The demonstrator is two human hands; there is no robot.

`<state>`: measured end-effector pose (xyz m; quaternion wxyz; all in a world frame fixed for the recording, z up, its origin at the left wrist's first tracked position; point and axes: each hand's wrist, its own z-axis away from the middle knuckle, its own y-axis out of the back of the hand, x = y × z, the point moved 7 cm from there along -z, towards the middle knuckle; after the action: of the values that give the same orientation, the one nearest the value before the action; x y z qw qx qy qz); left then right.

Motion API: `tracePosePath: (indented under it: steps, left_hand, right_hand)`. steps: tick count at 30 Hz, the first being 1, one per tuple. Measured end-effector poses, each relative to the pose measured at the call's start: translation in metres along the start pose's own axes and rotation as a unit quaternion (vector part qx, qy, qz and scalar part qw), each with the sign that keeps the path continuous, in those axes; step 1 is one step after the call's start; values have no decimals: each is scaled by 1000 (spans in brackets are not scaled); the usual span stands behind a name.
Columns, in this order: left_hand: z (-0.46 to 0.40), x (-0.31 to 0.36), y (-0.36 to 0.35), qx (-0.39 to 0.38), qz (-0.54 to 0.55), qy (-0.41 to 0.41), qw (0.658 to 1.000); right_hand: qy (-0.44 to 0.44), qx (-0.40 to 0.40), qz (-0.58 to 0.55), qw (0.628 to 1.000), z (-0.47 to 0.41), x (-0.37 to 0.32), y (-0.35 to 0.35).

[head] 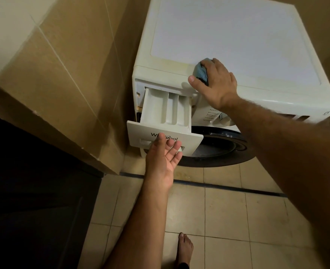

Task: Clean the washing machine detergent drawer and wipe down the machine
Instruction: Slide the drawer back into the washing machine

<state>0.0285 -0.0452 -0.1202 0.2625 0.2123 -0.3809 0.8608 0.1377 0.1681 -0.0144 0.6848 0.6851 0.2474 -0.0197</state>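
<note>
Detergent drawer (165, 111) pulled out of washing machine (238, 45), compartments look clean. My left hand (164, 154) open, fingers at drawer handle. My right hand (215, 82) grips blue cloth (201, 71) on machine top. Yellowed front edge, panel left to wipe.

Dim, warm-tinted light, dark lower left, wide-angle bending at edges.

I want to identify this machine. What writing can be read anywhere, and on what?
"W…ool", a brand word partly hidden by the left hand: drawer front.
Small program labels: control panel, too blurred to read.
A small mark on the washer's right front corner: unreadable.
</note>
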Motion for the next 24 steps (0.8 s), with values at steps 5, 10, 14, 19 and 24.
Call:
tracePosePath:
  steps: [5,10,14,19,24]
  left_hand:
    - [-18,13,-15,9,3,-3,1000]
    - [-36,23,-28,17,12,-12,1000]
    - [-56,37,-44,22,5,-24,999]
    - [-86,53,-66,37,9,4,999]
    - [-83,50,-66,48,26,34,998]
  right_hand:
    - [0,3,-1,1000,3,-2,3]
    - [-2,-3,-3,1000,4,-2,2]
    - [0,-2,3,1000,4,-2,2]
    - [-5,-12,14,1000,3,-3,2]
    - [-14,-41,11,999,2,0,0]
